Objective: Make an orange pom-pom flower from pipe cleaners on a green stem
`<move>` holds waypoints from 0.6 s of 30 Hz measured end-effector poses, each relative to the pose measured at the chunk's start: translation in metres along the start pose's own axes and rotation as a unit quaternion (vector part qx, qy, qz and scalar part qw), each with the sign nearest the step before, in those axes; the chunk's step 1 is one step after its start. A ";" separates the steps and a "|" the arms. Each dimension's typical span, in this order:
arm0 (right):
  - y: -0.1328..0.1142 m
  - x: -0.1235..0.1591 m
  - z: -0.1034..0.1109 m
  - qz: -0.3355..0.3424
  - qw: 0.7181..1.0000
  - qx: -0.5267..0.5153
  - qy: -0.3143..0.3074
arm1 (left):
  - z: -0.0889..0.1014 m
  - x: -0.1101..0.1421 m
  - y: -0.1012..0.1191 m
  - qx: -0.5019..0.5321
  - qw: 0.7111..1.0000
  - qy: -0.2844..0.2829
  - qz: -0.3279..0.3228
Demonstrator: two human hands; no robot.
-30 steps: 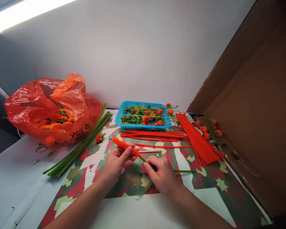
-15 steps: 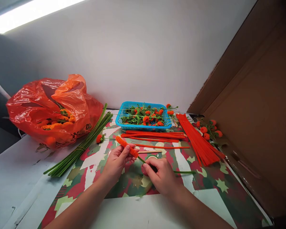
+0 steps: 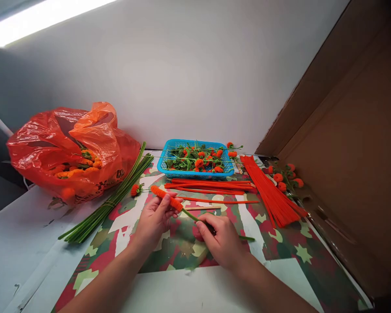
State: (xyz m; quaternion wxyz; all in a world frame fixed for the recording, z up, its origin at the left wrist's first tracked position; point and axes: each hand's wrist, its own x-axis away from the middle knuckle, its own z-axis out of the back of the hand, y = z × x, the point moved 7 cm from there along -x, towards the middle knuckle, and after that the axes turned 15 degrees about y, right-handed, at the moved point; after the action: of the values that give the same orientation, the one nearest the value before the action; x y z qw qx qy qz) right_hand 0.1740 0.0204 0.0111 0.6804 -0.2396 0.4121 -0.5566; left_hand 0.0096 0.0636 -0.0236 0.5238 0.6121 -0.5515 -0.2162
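Observation:
A fuzzy orange coil of chenille stem [image 3: 165, 198] sits pinched between the thumb and fingers of my left hand [image 3: 157, 216], tilted with its far end up to the left. Out of its lower right end runs a green chenille stem [image 3: 190, 214]. My right hand [image 3: 222, 239] is closed on that green stem, whose tail comes out on the far side of the hand [image 3: 247, 238]. Just left of the coil lies a finished-looking orange flower [image 3: 136, 190] with a thin stem. Loose orange chenille stems [image 3: 211, 186] lie beyond my hands, with a thin wooden stick [image 3: 203, 208] closer.
A blue basket [image 3: 195, 174] holds green pieces and orange flowers. Left stand a red plastic bag [image 3: 35, 152] with orange flowers and a tied bundle of green stems [image 3: 109, 202]. Right are an orange stem bundle [image 3: 270, 191], more flowers [image 3: 278, 177] and a cardboard wall [image 3: 352, 130].
My left hand has shifted slightly left with the orange coil. More green stem shows between my hands, and the tail beyond my right hand is shorter.

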 end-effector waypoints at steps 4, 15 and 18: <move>0.001 0.000 -0.001 -0.002 1.000 0.004 -0.002 | -0.002 0.000 0.003 -0.001 1.000 -0.002 -0.009; 0.001 0.003 -0.004 0.006 1.000 0.004 0.004 | -0.011 0.012 -0.001 -0.061 0.993 -0.082 -0.059; 0.000 0.003 -0.004 0.006 1.000 -0.005 0.003 | -0.016 0.020 -0.004 -0.086 0.988 -0.114 -0.058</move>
State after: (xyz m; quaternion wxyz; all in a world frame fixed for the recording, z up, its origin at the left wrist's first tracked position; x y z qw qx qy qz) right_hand 0.1709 0.0183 0.0076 0.6814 -0.2391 0.4185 -0.5507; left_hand 0.0308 0.0519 -0.0150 0.4945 0.5671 -0.5505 -0.3616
